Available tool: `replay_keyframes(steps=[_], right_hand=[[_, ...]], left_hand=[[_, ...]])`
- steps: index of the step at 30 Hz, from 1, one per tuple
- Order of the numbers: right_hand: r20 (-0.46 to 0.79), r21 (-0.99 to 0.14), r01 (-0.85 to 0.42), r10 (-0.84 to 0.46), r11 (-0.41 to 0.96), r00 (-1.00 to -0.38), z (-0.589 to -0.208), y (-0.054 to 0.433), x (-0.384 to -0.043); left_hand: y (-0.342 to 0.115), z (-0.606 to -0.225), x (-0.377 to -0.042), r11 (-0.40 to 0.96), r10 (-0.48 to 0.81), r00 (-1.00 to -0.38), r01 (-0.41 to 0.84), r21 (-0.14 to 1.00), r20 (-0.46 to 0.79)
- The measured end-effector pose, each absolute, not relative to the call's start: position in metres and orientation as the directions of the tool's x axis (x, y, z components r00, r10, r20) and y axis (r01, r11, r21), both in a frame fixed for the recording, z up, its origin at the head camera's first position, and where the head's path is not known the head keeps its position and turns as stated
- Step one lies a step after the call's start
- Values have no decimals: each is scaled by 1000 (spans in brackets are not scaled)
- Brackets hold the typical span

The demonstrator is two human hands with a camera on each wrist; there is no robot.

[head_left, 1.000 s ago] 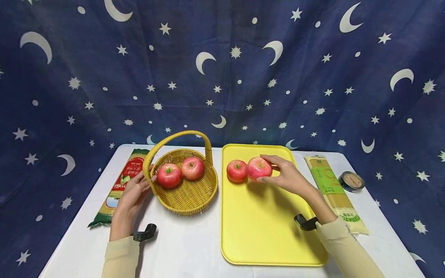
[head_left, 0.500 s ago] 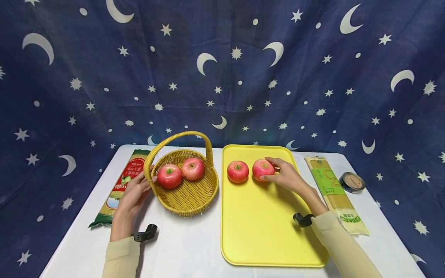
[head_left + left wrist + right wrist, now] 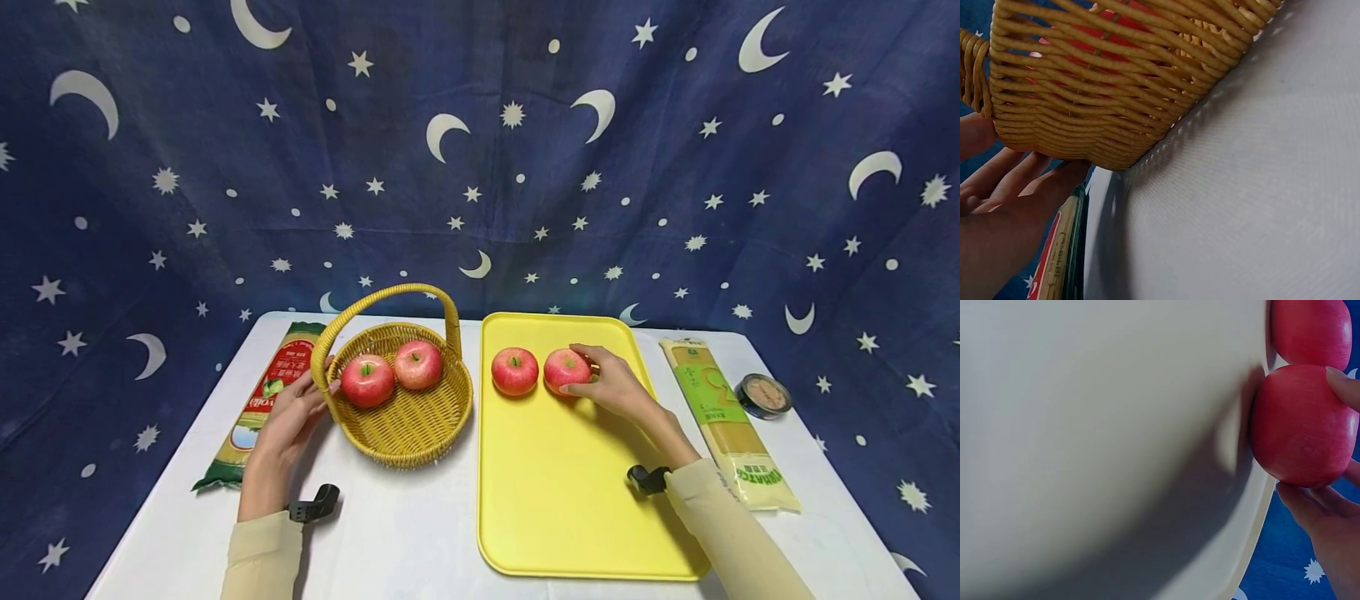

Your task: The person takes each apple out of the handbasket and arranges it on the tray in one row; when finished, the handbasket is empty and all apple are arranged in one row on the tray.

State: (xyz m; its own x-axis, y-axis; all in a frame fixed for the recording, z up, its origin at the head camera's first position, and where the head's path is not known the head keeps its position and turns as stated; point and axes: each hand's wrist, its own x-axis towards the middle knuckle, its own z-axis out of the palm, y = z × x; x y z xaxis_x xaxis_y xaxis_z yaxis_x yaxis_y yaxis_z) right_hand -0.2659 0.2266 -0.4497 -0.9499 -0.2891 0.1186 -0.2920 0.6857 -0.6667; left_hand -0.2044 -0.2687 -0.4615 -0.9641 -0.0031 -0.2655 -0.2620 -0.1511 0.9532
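In the head view, a yellow wicker basket (image 3: 405, 429) holds two red apples, a left one (image 3: 367, 381) and a right one (image 3: 417, 365). My left hand (image 3: 288, 421) holds the basket's left side by the handle's base, thumb at the rim and fingers against the outer wall (image 3: 1079, 119). On the yellow tray (image 3: 555, 500) sit two more red apples. My right hand (image 3: 618, 387) grips the right-hand apple (image 3: 564, 372) between thumb and fingers, and the other apple (image 3: 514, 372) is just left of it. The right wrist view shows the gripped apple (image 3: 1304, 431) close up.
A red-and-green pasta packet (image 3: 262, 400) lies left of the basket, partly behind my left hand. Right of the tray are a green-labelled noodle packet (image 3: 720, 417) and a round dark-rimmed container (image 3: 763, 395). A starry blue cloth (image 3: 480, 150) hangs behind the white table (image 3: 397, 533).
My right hand has moved the gripped apple slightly right and down, so a gap now shows between the two tray apples. The left hand and basket have stayed put.
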Motion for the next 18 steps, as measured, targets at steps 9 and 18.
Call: replay_keyframes(steps=[9, 18], right_hand=[[99, -637, -290, -298, 714, -949, -448, 226, -265], [110, -613, -314, -315, 725, -943, -437, 224, -266]], left_hand=[[-268, -462, -203, -152, -6, -966, -256, 955, -260], [-267, -461, -204, -133, -23, -959, -277, 952, -283]])
